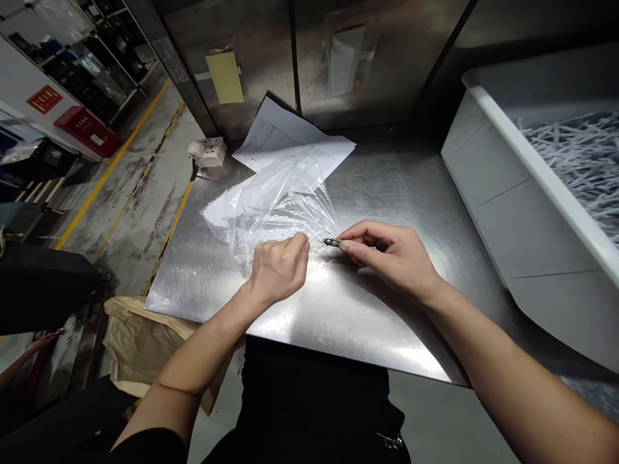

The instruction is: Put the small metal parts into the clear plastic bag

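One steel table [367, 193] (scuffed, glaring); yellow-lined concrete floor [140, 187] beside it.

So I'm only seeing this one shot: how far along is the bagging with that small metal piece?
Early. Done: the clear plastic bag is laid out on the steel table. In hand: the left hand pinches its edge while the right hand holds a small dark metal part at the opening. Left: the part is not yet inside.
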A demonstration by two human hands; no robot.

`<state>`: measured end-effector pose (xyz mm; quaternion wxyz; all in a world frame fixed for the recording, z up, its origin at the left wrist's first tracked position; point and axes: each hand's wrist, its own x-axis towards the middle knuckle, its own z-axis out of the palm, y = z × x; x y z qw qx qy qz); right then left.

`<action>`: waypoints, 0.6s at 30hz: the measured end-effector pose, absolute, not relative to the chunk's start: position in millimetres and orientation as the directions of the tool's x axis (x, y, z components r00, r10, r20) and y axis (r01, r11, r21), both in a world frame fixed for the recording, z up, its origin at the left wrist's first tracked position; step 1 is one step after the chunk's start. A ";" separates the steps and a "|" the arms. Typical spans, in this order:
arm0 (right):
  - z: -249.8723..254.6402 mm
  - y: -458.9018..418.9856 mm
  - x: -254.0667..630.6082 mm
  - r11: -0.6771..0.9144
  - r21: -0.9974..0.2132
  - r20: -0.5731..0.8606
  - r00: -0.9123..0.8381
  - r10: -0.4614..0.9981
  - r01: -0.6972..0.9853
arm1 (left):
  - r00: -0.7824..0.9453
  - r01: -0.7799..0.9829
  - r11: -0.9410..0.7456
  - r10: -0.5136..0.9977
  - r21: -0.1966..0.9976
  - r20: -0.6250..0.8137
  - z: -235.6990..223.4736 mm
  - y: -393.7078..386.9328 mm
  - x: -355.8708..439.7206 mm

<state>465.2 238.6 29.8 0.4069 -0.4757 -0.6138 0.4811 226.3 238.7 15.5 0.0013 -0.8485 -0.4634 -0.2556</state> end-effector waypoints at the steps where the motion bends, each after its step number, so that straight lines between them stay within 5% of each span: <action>1: 29.0 238.8 464.5 0.064 -0.983 0.025 -0.216 0.976 0.173 | 0.440 0.793 -0.563 0.794 0.235 0.419 15.3 238.7 226.4; 18: 20.0 243.9 465.0 -0.090 -0.995 -0.100 -0.258 0.961 0.053 | 0.453 0.832 -0.517 0.843 0.202 0.291 14.4 236.5 226.1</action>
